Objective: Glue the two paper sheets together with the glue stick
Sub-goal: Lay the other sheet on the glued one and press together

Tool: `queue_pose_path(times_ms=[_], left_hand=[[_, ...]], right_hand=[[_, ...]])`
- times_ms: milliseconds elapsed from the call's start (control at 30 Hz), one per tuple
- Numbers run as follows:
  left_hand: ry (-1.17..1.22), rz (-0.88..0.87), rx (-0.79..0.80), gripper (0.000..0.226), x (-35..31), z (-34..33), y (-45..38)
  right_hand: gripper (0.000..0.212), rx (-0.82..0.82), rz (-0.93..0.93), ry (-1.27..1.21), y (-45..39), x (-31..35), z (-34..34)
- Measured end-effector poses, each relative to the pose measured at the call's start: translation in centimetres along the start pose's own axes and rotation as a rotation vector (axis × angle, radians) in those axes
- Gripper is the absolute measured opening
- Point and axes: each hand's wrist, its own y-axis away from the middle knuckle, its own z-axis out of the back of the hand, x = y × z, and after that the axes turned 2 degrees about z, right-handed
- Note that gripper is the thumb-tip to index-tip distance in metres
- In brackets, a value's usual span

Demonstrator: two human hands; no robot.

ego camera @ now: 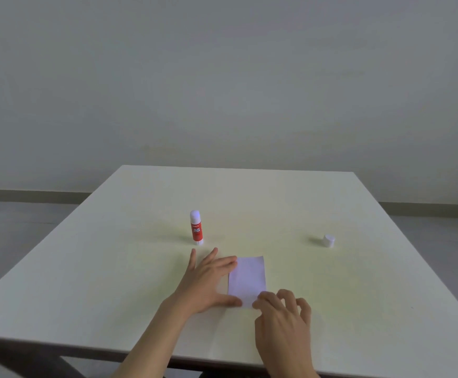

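The head view looks forward and down over a pale table set before a plain grey wall.

A white paper lies flat on the table near the person's edge, slightly right of the table's middle. It shows as one rectangle; whether two sheets lie stacked there cannot be told.

The left hand lies flat at the paper's 9 o'clock side, fingers spread and grasping nothing. Its fingertips press on the paper's far left corner, and its thumb touches the near left edge.

The right hand sits at the paper's 5 o'clock, fingers curled loosely but not clenched around anything. Its fingertips rest on the paper's near right corner.

The glue stick, red with white ends, stands upright on the table at 11 o'clock from the paper, just beyond the left hand and apart from it. Its top looks white; whether that is a cap or bare glue cannot be told.

A small white cap stands on the table at 2 o'clock from the paper, well apart from both the paper and the glue stick.

Both forearms enter from the lower edge of the view.
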Motion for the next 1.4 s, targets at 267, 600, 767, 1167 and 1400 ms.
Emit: queue_pose_path(times_ms=[267, 600, 767, 1167, 1400], left_hand=[[0.069, 0.01, 0.007, 0.093, -0.2, 0.0, 0.2], [0.115, 0.008, -0.003, 0.095, 0.2, -0.5, 0.2], [0.155, 0.006, -0.012, 0.096, 0.3, -0.7, 0.3], [0.136, -0.011, -0.008, 0.103, 0.6, -0.8, -0.1], [0.149, -0.014, -0.008, 0.095, 0.7, -0.8, -0.3]], right_hand=[[0.03, 0.144, -0.112, -0.013, -3.0, -1.1, -1.6], [0.042, 0.254, -0.123, -0.036, -6.1, -1.9, -2.7], [0.027, 0.125, 0.028, 0.089, -4.5, -1.3, -1.2], [0.02, 0.025, 0.155, 0.001, -1.0, 1.0, -0.1], [0.013, 0.048, 0.215, 0.026, -3.0, 1.4, -1.6]])
